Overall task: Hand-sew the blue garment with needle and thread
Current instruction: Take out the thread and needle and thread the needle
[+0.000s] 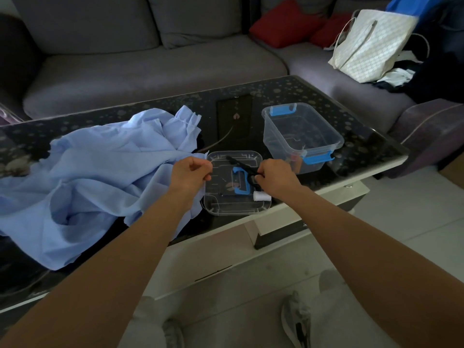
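One garment (88, 172), one box (278, 139), one lid (222, 205)

Table: black glass coffee table (364, 151), grey-dotted.
Box: clear plastic storage box (278, 146) with blue latches, open, near the table's far right corner.
Lid: clear plastic lid (218, 202) with blue handle, flat at the table's near edge.
Sofa: grey fabric corner sofa (150, 69) beyond the far edge, bearing red cushions (283, 23) and a white patterned tote bag (371, 46).

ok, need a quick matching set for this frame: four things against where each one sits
Things: 1 garment; 2 box; 3 spool; 4 bag.
Places: A on the sofa; B at the lid's near right corner; C table, left side; D table, beyond the lid.
Pairs: 1-C; 2-D; 3-B; 4-A.
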